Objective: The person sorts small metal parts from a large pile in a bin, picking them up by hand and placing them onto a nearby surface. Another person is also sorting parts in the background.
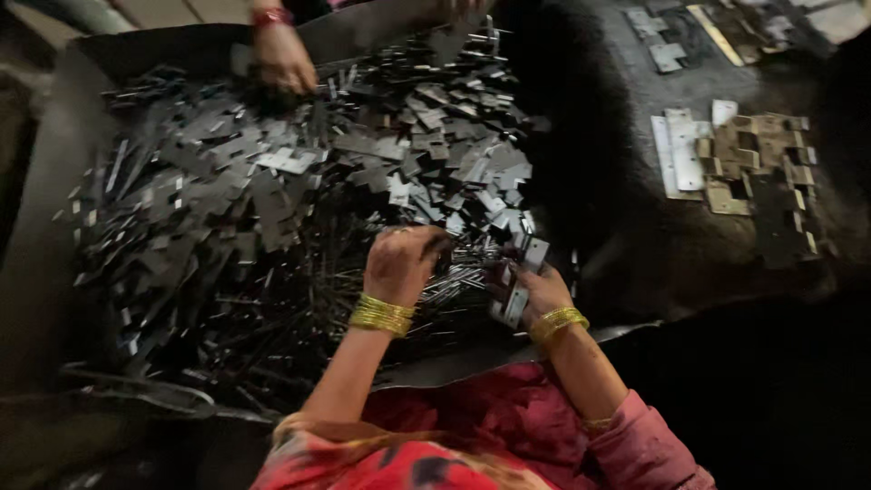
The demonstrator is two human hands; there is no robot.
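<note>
A big heap of flat grey metal hinge plates (299,172) and thin metal pins (454,272) covers a dark sheet. My left hand (404,259), with gold bangles at the wrist, rests on the pins with fingers curled; what it holds is blurred. My right hand (535,290), also with gold bangles, grips a small stack of hinge plates (519,286) at the heap's near right edge.
Another person's hand (283,59) with a red bangle reaches into the heap's far side. Sorted hinge plates (735,163) lie in rows on the dark cloth at the right, with more plates (671,41) at the top right. A dark band (136,390) lies at the near left.
</note>
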